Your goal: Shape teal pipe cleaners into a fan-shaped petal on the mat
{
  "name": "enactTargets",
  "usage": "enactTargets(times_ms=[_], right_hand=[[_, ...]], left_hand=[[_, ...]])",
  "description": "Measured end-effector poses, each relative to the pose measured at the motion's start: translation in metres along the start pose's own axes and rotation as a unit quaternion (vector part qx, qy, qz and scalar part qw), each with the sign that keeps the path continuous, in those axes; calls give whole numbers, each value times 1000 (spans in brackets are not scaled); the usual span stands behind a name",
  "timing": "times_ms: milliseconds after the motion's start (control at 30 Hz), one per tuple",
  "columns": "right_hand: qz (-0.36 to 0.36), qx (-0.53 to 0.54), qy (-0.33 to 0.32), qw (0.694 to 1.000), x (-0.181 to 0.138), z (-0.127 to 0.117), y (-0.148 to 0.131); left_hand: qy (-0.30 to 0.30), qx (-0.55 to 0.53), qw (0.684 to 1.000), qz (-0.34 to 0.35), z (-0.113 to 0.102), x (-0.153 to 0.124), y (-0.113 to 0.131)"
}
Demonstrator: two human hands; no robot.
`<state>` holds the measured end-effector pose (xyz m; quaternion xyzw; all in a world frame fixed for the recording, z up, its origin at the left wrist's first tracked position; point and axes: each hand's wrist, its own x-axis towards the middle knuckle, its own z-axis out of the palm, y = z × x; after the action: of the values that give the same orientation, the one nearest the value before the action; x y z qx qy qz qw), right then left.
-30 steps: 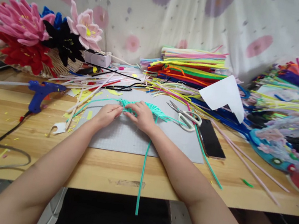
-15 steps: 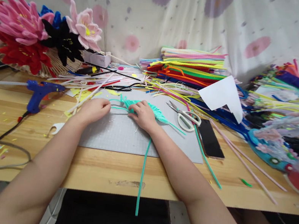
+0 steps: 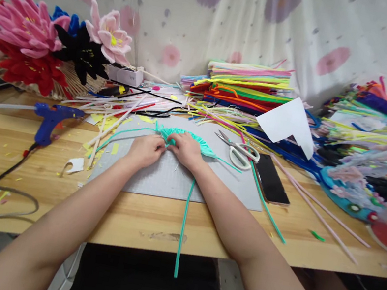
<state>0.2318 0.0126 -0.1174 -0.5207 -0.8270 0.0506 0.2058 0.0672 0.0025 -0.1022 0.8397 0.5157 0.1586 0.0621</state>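
Note:
A turquoise leaf-shaped piece wound from pipe cleaners (image 3: 204, 144) lies over a grey cutting mat (image 3: 231, 186). My right hand (image 3: 185, 149) rests across its middle, fingers curled around the near edge. Close beside it, my left hand (image 3: 146, 150) is closed in a pinch by the piece's lower left edge; its fingertips almost meet my right fingers and hide what they grip. One loose turquoise pipe cleaner (image 3: 121, 131) runs leftward from the piece behind my left hand. Another turquoise strand (image 3: 184, 228) hangs from beneath my right wrist over the table's front edge.
Scissors (image 3: 240, 153) and a black phone (image 3: 273, 179) lie right of my hands. A blue glue gun (image 3: 47, 124) with its cord is at left, near pipe-cleaner flowers (image 3: 82, 53). Behind are stacked pipe cleaners (image 3: 248, 87) and white paper (image 3: 289, 122).
My left hand has moved right, from holding strands away from the piece to its near edge beside my right hand. More of the loose strand at left now shows. My right hand stays put.

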Motion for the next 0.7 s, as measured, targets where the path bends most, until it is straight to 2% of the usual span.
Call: enactTargets(times_ms=[133, 233, 300, 400, 467, 533, 567, 633, 667, 700], right_hand=[[23, 10, 2, 1000, 0, 2, -1], [29, 22, 1, 999, -1, 0, -2], [-1, 52, 12, 999, -3, -3, -3], [-82, 137, 20, 987, -5, -6, -4], [-90, 188, 16, 978, -4, -6, -5], [-51, 230, 29, 971, -2, -5, -5], [-24, 258, 44, 965, -1, -4, -5], [28, 332, 73, 940, 2, -2, -4], [49, 373, 83, 923, 3, -1, -3], [65, 412, 87, 905, 4, -1, -2]], left_hand=[[-21, -8, 999, 30, -4, -2, 0], [-24, -25, 999, 18, -3, -3, 1], [-3, -35, 999, -16, -3, -4, 1], [38, -64, 995, -66, -2, -5, 0], [46, -131, 987, -81, -3, -4, -2], [47, -265, 956, -115, -4, -2, -3], [51, -347, 925, -145, -4, 0, -3], [64, -491, 841, -220, -5, 4, -2], [69, -537, 802, -253, -5, 6, -1], [69, -564, 776, -274, -5, 8, 1]])
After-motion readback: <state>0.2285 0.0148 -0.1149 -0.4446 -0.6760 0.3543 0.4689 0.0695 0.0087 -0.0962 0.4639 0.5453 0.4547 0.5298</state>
